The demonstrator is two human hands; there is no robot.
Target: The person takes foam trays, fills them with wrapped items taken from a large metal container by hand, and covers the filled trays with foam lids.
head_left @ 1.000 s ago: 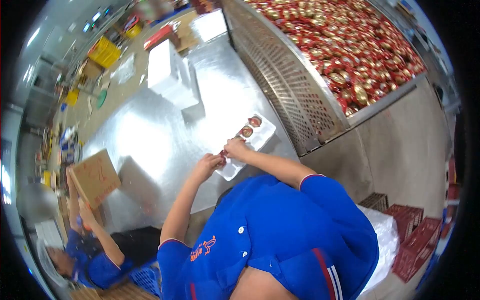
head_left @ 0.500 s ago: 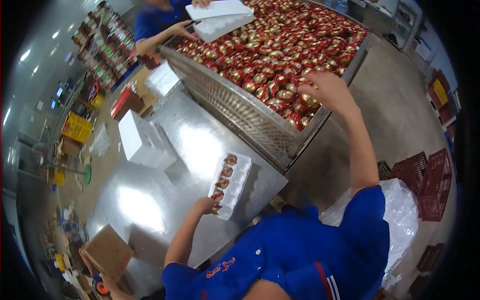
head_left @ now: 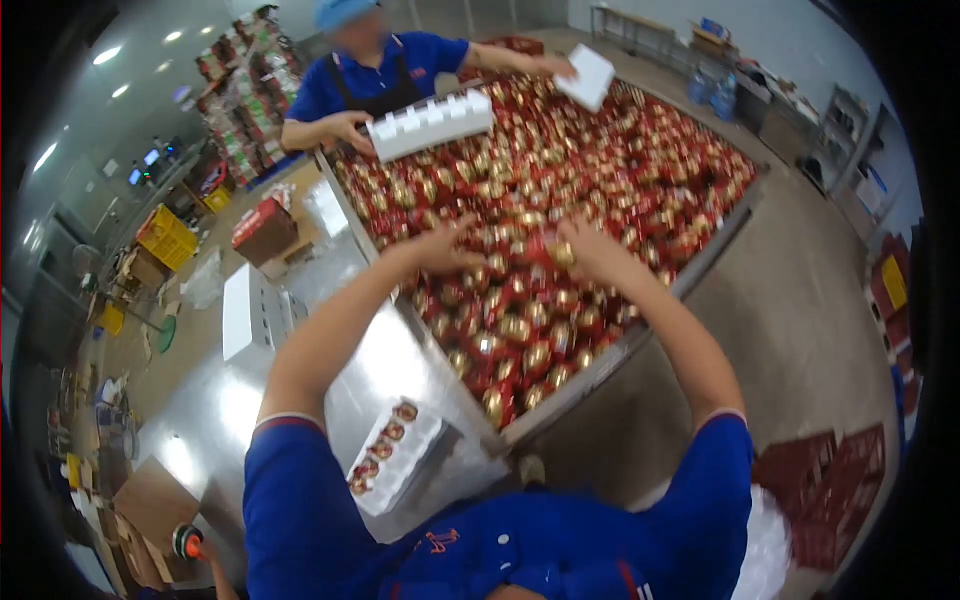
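Observation:
My left hand (head_left: 448, 250) reaches over the large metal bin (head_left: 590, 408), its fingers spread above the heaped egg-shaped pieces in red-and-gold wrappers (head_left: 515, 330). Beside it, my right hand (head_left: 598, 254) is closed at the fingertips around one wrapped egg (head_left: 562, 252), slightly blurred. On the steel table below my left arm lies a white foam tray (head_left: 408, 462). Several wrapped eggs (head_left: 385, 448) fill one row of its hollows; the other visible hollows hold none.
Across the bin a co-worker (head_left: 375, 75) holds a notched white foam tray (head_left: 435, 125) and a white lid (head_left: 588, 78). White foam boxes (head_left: 255, 315) stand on the steel table (head_left: 235, 410). Another person's hand holds a tape roll (head_left: 187, 541) by a cardboard box (head_left: 150, 500). Red crates (head_left: 825, 490) sit at right.
My left hand has left the foam tray and moved up over the bin. My right hand has come down among the wrapped eggs. The co-worker has separated the lid from the tray.

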